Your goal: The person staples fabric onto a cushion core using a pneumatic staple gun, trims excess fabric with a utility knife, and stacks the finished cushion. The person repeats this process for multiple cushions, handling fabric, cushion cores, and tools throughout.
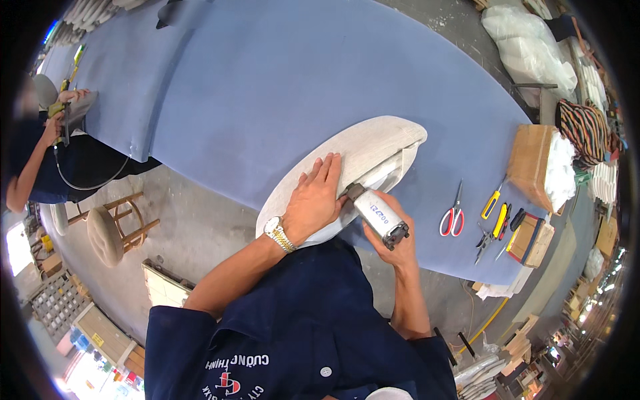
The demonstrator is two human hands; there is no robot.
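One pale, fabric-covered panel (360, 150) with rounded ends lies before me on the blue table (253, 87), its near-left end jutting past the edge toward my shirt. Along its right side, a folded border shows whiter material inside. I take this to be the stapling step, fixing the cover along that border; the next move calls for taut cloth, the nose pressed square and my fingers clear of it.

My left hand (312, 203) is flat on the cover, palm down, holding nothing, fingers pointing away from me and slightly right, the forearm slanting in from the lower left. My right hand (404, 230) is wrapped around the grey staple gun (378, 217), elbow bent, nose aimed up-left beside my left hand; whether it touches the border I can't tell. Farther right lie red-handled scissors (456, 208), then a cardboard box (530, 163).
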